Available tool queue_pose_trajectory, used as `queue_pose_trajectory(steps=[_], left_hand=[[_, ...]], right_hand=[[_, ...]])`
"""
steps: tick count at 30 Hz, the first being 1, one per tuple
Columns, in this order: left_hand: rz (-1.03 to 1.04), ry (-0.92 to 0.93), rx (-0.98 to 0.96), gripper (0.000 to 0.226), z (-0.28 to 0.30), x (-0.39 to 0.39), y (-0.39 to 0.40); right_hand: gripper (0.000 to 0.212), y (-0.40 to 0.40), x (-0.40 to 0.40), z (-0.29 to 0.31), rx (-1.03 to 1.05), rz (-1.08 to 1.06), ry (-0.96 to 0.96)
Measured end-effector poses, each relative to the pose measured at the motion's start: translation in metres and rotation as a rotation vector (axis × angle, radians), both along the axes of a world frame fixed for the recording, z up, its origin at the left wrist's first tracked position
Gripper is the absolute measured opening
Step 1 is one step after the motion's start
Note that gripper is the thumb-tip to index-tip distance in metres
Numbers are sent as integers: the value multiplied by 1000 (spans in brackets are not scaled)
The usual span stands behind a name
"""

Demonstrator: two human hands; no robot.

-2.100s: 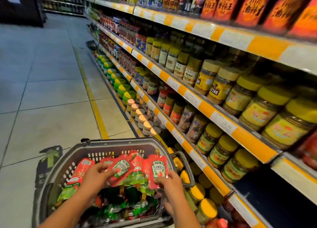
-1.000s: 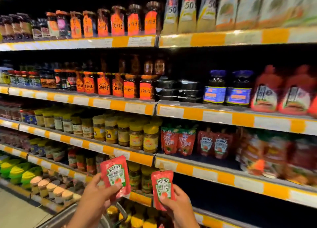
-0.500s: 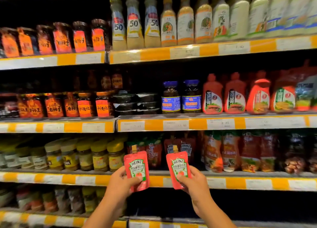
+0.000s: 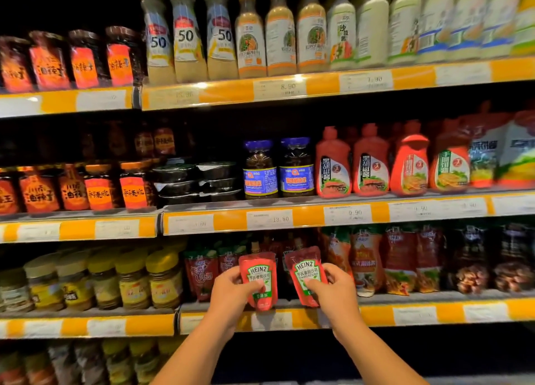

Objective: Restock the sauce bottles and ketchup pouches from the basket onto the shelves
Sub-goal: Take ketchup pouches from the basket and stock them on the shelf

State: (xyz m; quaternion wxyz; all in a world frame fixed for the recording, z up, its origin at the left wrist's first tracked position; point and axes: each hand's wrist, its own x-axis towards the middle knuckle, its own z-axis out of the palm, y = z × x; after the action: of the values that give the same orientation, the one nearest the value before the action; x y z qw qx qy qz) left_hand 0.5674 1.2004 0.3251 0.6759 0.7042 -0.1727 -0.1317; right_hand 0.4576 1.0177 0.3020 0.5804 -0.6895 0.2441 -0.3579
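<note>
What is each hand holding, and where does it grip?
Each holds one ketchup pouch. The left hand grips the left pouch by its lower left side; the right hand grips the right pouch by its lower right side.

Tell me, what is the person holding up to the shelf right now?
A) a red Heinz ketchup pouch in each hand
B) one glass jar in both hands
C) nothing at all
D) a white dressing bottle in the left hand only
A: the left hand grips one red Heinz pouch and the right hand grips another red Heinz pouch, both raised at the shelf of sauce pouches.
</note>
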Motion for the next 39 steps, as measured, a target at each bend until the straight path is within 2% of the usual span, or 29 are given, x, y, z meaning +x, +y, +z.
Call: queue_pose_trajectory(steps=[8,15,19,22,25,27,30,32,34,36,37,39], left_hand=[[61,-38,64,30,2,16,-24],[74,-51,193,24,-9,27,-35],[44,-117,254,42,-10,30,-37],[103,-148,299,57,-6,27,-40],[195,-181,385,35,-10,24,-43],[215,-210,414,47,-10,21,-42],[220,-288,468,53,-14,25,-39],[229,-339,495,49,-16,24,-37],[233,-355,456,39,-18,20,-34],[264,-410,402,33,-21,13,-28],[283,-456,393,31,-23,10,-25],[284,-559,411,30,-31,6,-21]], right_hand=[[17,-3,24,-3,-143,-134,121],[10,-1,41,-8,-249,-178,294],[13,0,43,-7,-293,-197,347],[16,0,44,-6,-305,-210,360],[13,1,44,-5,-296,-212,372],[12,1,44,-8,-290,-200,379],[13,1,37,-9,-302,-185,361],[28,2,31,-9,-319,-182,345],[53,4,24,-11,-303,-171,321],[65,7,15,-14,-295,-154,251],[62,8,11,-18,-321,-153,220],[42,9,6,-24,-427,-161,199]])
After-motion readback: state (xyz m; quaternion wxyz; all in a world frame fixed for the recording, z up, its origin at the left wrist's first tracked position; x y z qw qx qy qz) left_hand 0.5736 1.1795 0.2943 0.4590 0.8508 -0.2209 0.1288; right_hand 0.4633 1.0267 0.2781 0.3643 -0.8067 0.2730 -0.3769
